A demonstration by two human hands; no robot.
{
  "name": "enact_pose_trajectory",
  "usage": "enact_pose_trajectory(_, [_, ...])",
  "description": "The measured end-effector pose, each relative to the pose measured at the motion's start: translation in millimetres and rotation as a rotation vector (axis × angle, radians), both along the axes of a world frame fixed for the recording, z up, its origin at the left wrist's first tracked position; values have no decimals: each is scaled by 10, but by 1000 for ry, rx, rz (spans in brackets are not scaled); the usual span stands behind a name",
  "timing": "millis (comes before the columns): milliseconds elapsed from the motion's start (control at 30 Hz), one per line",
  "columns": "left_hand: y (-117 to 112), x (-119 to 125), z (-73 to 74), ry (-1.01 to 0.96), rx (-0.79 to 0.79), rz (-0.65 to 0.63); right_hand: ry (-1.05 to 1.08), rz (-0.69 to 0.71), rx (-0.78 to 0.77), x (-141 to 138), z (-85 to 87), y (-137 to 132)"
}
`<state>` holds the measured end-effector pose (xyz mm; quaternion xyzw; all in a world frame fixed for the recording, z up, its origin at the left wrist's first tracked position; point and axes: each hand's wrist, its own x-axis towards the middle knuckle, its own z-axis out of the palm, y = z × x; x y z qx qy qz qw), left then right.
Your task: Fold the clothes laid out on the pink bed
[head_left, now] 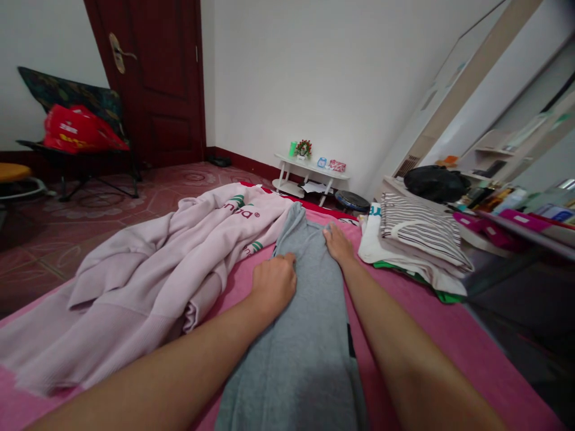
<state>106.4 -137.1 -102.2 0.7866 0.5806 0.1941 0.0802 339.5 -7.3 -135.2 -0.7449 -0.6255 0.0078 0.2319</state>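
Note:
A grey garment, seemingly a shirt (305, 347), lies lengthwise in front of me, folded into a long narrow strip with a bunched upper left corner. My left hand (274, 284) is closed on its left edge, the fingers curled into the cloth. Farther up, my right hand (339, 244) grips the upper right edge, with the thumb side partly hidden. Left of the shirt a pale pink sweatshirt (179, 257) is spread loosely, with lettering and green stripes on it. On the right is a stack of folded clothes (417, 233), a striped one on top.
Everything rests on a pink bedspread (449, 353). Beyond its far edge are a small white table (314, 166) and a round dark stool (353, 200). A cluttered dresser (494, 197) borders the right side. A folding chair (90, 96) holding a red bag (81, 129) stands near the door.

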Motion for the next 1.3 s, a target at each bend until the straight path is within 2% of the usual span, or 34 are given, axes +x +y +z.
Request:
enact_pose_trajectory(100, [11,-29,-20,-1,9,-5,2,-77,-39,-5,-21,-116])
enact_pose_trajectory(200, [25,-74,-47,-36,35,-36,-16,-93,-62,-26,-55,-308])
enact_pose_trajectory(433, [6,-149,-106,-142,72,-164,-49,11,-36,-162,-56,-1098])
enact_pose_trajectory(567, [-114,-219,-143,-136,73,-268,-32,212,26,-207,-29,-1686])
enact_pose_trajectory(667, [-313,-425,-111,-119,50,-469,16,386,60,-217,28,-2161])
enact_pose_trajectory(733, [-507,-653,-32,-119,-18,-633,29,525,43,-239,93,-2484])
enact_pose_trajectory(833, [-852,-1047,163,-107,-176,-879,-17,726,10,-325,212,-2936])
enact_pose_trajectory(933, [-1180,-1366,369,-41,-271,-1039,-116,897,5,-465,335,-3285])
enact_pose_trajectory(1000, [-1344,-1496,467,2,-323,-1076,-161,999,-50,-555,409,-3437])
enact_pose_trajectory(1100, [-1483,-1567,525,15,-377,-1100,-141,1080,-124,-642,478,-3531])
enact_pose_trajectory(1167, [-1520,-1541,514,6,-310,-1098,-89,1066,-129,-670,479,-3515])
enact_pose_trajectory(1300, [-1580,-1371,439,-61,-61,-1135,48,989,-98,-722,404,-3437])
